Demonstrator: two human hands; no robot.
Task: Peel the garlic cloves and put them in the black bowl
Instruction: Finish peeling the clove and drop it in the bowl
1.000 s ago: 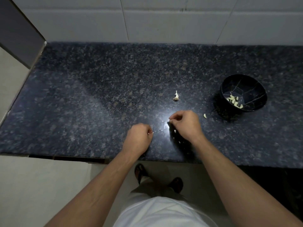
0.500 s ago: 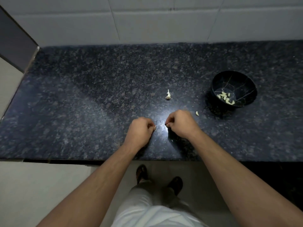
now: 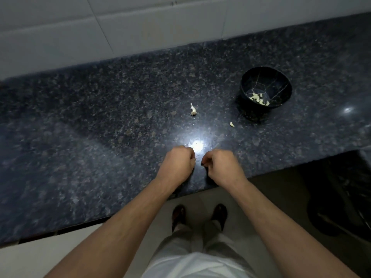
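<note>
The person's left hand (image 3: 177,163) and right hand (image 3: 219,167) sit close together, low over the dark counter (image 3: 80,137), by its near edge. Both have their fingers curled in tight, but I cannot tell what they hold, because the backs of the hands hide the fingertips. I think a small garlic clove is being peeled there. To do it well, pinch the skin at one end, pull it off in little bits, and hold the clove firmly so it does not slip away. The black bowl (image 3: 266,77) stands well off to the right with peeled cloves (image 3: 259,99) inside. One loose clove (image 3: 232,124) lies near the bowl, and a garlic stem piece (image 3: 193,110) lies alone further left.
</note>
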